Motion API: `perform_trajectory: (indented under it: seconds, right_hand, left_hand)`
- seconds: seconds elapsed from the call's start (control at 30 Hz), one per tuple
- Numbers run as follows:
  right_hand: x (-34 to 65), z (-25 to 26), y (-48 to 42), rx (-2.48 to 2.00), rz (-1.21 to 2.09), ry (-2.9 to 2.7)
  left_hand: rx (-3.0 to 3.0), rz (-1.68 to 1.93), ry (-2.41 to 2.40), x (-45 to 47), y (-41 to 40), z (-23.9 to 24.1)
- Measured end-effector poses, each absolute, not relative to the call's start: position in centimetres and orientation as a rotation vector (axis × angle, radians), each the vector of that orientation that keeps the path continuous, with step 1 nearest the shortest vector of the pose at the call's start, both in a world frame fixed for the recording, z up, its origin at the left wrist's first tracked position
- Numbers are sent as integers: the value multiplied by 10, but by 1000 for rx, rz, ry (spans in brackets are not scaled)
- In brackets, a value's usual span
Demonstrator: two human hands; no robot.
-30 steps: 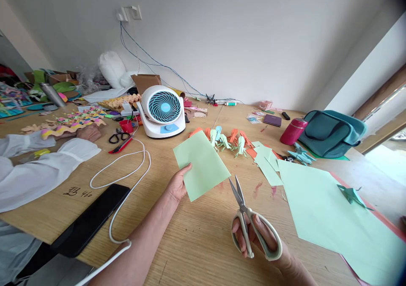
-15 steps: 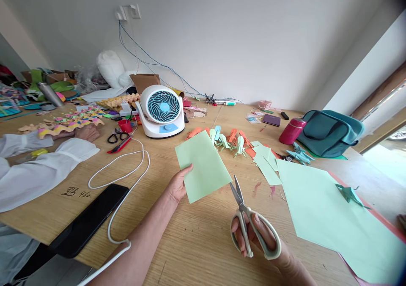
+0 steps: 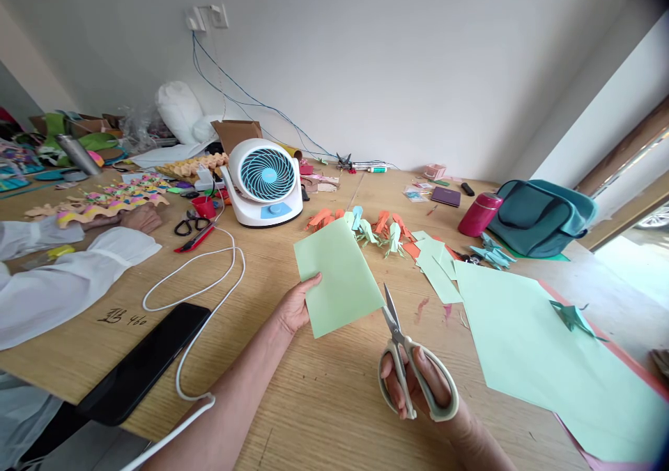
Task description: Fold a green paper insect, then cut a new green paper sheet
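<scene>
My left hand [image 3: 297,305] grips a light green sheet of paper [image 3: 342,279] by its left edge, thumb on top, the sheet tilted above the table. In my right hand [image 3: 421,380] is a pair of scissors [image 3: 397,338] with pale handles, my fingers through the loops. The blades are parted, and their tips meet the paper's lower right corner. Whether the paper lies between the blades is hard to make out. Behind the sheet sit several folded green and orange paper figures [image 3: 393,236]. Cut green pieces [image 3: 437,269] lie to their right.
A large green sheet [image 3: 527,338] covers the table's right side. Near it stand a pink bottle [image 3: 479,214] and a teal bag [image 3: 546,217]. A white fan [image 3: 266,182] is at centre back. At left are a black phone [image 3: 143,363], a white cable [image 3: 180,359] and another person's sleeves [image 3: 112,255].
The paper in my left hand has shifted slightly right, toward the scissors. The blades have closed a little, and their tips now meet the corner.
</scene>
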State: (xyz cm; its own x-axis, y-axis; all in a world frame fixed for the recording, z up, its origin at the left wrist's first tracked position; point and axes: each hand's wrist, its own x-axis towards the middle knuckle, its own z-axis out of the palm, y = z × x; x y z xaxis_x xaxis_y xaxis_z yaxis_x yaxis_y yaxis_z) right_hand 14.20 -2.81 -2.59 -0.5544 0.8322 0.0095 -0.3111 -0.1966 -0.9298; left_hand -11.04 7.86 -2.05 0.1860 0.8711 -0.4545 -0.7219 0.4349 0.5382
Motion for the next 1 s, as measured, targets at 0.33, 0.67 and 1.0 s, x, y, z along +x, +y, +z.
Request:
perform_trajectory:
  seconds: [0.33, 0.67, 1.0]
  right_hand:
    - [136, -28, -29, -662, 1799, -1171]
    - [135, -28, -30, -725, 1808, -1154]
    - [139, -38, -30, -707, 1802, -1245]
  left_hand:
    - [217, 1153, 792, -110, 79, -20]
    - [229, 1172, 789, -112, 81, -19]
    - [257, 1181, 777, -115, 81, -20]
